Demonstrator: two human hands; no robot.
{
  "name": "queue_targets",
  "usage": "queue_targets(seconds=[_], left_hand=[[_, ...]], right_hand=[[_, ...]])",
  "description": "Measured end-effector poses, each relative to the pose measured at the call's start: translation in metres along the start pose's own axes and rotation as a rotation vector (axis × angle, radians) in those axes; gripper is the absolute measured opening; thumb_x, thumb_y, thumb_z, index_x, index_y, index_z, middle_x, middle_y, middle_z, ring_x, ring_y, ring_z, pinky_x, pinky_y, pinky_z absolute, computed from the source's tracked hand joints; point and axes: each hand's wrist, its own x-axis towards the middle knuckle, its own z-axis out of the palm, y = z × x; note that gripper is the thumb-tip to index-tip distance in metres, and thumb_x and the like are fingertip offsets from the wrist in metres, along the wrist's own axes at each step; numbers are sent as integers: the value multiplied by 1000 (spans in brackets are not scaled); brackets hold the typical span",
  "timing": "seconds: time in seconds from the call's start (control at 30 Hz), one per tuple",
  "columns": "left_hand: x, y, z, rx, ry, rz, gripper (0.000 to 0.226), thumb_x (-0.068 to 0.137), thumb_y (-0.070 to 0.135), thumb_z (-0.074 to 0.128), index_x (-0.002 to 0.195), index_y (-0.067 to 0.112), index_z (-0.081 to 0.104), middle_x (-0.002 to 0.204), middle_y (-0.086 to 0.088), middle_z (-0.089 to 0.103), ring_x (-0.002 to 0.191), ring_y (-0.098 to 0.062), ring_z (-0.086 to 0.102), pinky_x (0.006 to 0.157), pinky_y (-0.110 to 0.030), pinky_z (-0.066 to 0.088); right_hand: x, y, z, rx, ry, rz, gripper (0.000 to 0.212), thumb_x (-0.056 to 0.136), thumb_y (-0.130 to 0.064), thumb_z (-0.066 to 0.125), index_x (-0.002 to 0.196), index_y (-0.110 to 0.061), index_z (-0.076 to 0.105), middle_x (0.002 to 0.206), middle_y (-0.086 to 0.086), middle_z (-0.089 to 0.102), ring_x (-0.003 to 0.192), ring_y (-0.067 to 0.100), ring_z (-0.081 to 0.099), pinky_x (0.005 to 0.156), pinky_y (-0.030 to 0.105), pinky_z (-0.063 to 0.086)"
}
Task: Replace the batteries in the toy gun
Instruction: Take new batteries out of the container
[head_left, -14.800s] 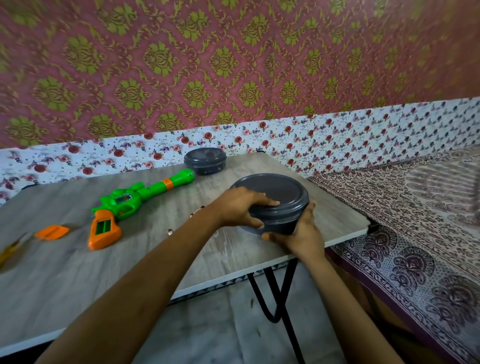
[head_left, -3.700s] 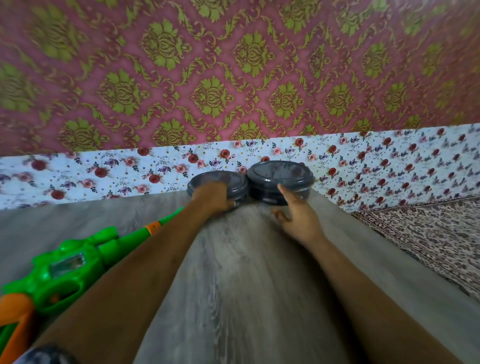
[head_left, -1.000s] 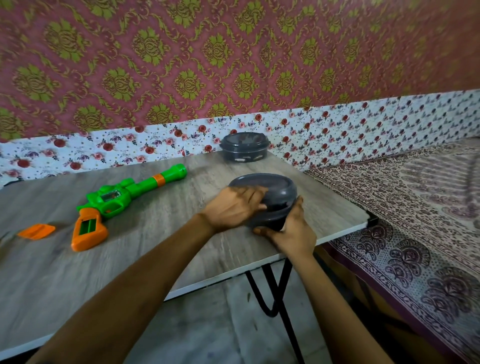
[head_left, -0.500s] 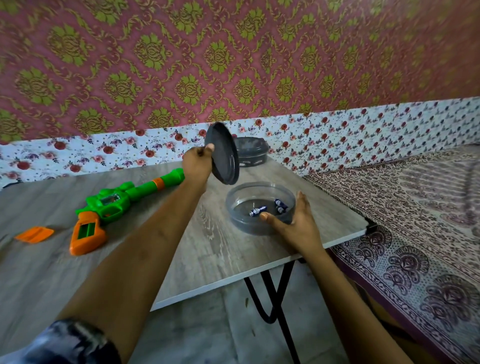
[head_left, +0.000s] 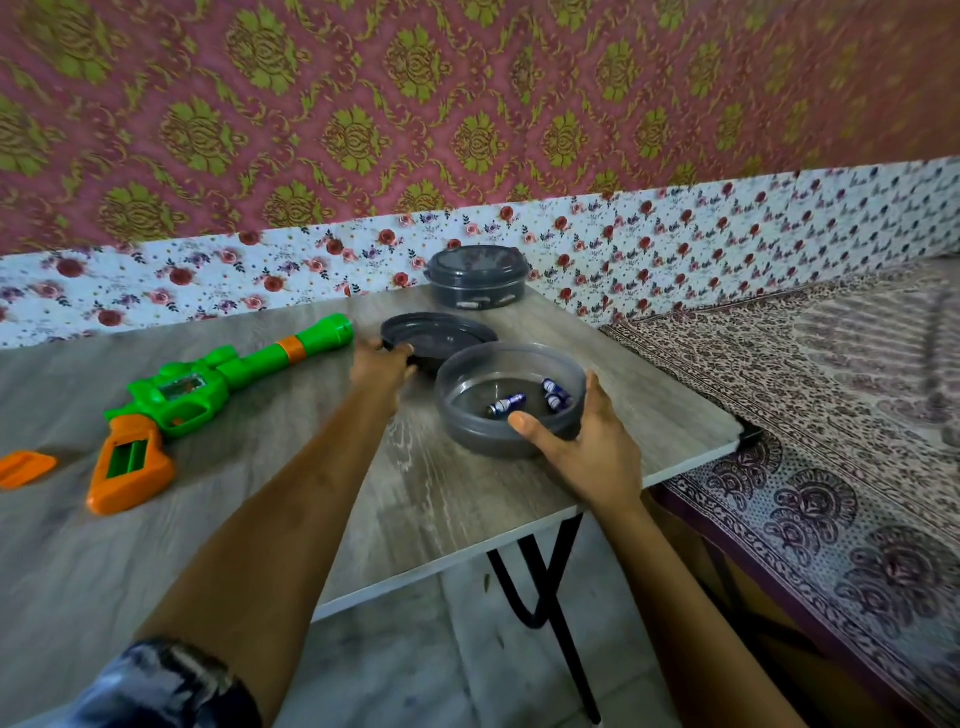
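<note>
My left hand (head_left: 382, 364) grips the lid (head_left: 441, 340), my right hand (head_left: 587, 447) cups the bowl (head_left: 467, 436) — batteries (head_left: 506, 404) just beyond its thumb.

Table (head_left: 467, 499), grey wood-grain top, black legs. Left edge: orange cover (head_left: 23, 467); near it, green-and-orange toy gun (head_left: 208, 384) lying on its side. Toward right edge: open container (head_left: 488, 441), lid (head_left: 441, 338) just behind it; closed container (head_left: 475, 283) at far right corner.
</note>
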Motion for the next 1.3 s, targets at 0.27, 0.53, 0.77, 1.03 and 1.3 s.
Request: queue_targets(seconds=[0.27, 0.53, 0.77, 1.03, 1.3], left_hand=[[-39, 16, -14, 718, 90, 329, 20, 83, 14, 66, 100, 4, 65, 107, -18, 63, 98, -32, 62, 84, -38, 52], [-108, 47, 33, 1353, -681, 737, 27, 84, 22, 66, 108, 11, 67, 110, -8, 67, 99, -21, 61, 80, -28, 45], [-106, 36, 45, 1568, -665, 682, 31, 82, 31, 70, 108, 14, 69, 110, -8, 66, 103, -26, 60, 83, -31, 44], [-106, 33, 48, 1527, -604, 622, 29, 83, 24, 68, 108, 8, 69, 108, -12, 68, 98, -26, 63, 86, -33, 47], [-98, 27, 50, 1488, -596, 613, 25, 79, 23, 73, 98, 7, 73, 99, -11, 70, 93, -23, 64, 85, -33, 49]], right_hand=[[-1, -1, 0, -2, 12, -6, 112, 65, -74, 55, 149, -16, 9, 153, 7, 26, 138, 24, 32, 109, 41, 31], [0, -1, -11, 131, 25, -217, 63, 89, -38, 55, 142, -12, 33, 151, 5, 32, 138, 18, 31, 108, 28, 27], [32, -44, -17, -369, -130, -248, 42, 82, -10, 61, 123, -7, 52, 114, 12, 62, 101, 26, 61, 83, 29, 49], [74, -72, 2, -741, -438, 109, 38, 89, -11, 52, 127, -4, 50, 124, 12, 55, 109, 23, 55, 82, 29, 44], [78, -62, 16, -880, -403, 48, 29, 94, -15, 46, 119, -5, 56, 124, 9, 57, 114, 22, 54, 89, 29, 45]])
